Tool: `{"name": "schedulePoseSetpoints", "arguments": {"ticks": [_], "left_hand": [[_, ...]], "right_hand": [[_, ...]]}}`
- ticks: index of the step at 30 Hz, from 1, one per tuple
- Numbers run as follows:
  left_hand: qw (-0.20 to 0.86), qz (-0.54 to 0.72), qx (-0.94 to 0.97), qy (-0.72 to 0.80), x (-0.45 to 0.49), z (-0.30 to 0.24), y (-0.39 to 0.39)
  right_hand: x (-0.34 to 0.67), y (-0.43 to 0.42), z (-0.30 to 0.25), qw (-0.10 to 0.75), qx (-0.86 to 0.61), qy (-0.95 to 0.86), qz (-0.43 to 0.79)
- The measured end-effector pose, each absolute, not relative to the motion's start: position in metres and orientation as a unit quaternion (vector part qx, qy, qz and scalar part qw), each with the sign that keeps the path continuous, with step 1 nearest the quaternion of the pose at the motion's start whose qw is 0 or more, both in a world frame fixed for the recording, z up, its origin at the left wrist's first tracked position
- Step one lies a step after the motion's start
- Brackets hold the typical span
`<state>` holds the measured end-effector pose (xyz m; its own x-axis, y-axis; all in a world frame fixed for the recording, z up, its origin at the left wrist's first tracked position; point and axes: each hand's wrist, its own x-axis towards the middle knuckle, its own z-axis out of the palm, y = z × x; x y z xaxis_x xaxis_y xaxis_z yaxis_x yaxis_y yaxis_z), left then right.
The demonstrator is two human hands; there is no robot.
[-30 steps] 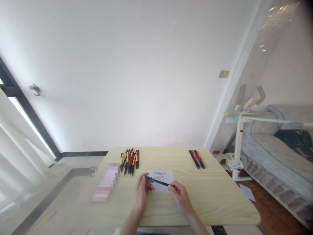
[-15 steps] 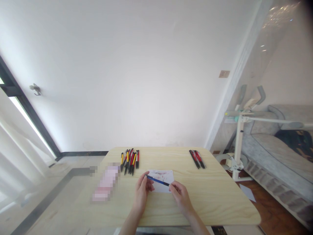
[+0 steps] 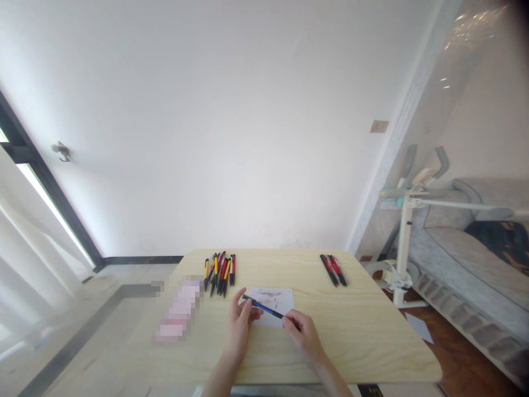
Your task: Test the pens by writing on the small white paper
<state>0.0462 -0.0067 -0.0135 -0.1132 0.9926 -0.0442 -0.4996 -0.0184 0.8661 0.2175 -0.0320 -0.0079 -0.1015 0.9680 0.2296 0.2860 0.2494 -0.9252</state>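
Hands [image 3: 243, 322] [image 3: 303, 333] hold blue pen [image 3: 264, 307] over paper [image 3: 275, 300].

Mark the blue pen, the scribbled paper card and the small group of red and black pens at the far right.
blue pen [image 3: 263, 306], head view, middle of the barrel between both hands.
paper card [image 3: 278, 298], head view, bare upper part.
red and black pens [image 3: 333, 269], head view, middle of the group.

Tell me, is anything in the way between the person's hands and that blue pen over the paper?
Nothing visible is. The left hand and the right hand each grip an end of the blue pen, held just above the scribbled paper. The pen piles lie farther back on the table.
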Motion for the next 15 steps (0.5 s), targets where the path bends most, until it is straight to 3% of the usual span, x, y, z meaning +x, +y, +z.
{"name": "schedulePoseSetpoints", "arguments": {"ticks": [15], "left_hand": [[0.544, 0.646, 0.337, 0.415, 0.0481, -0.0119, -0.0057]], "right_hand": [[0.2177, -0.0317, -0.0062, 0.456, -0.497, -0.645, 0.358]]}}
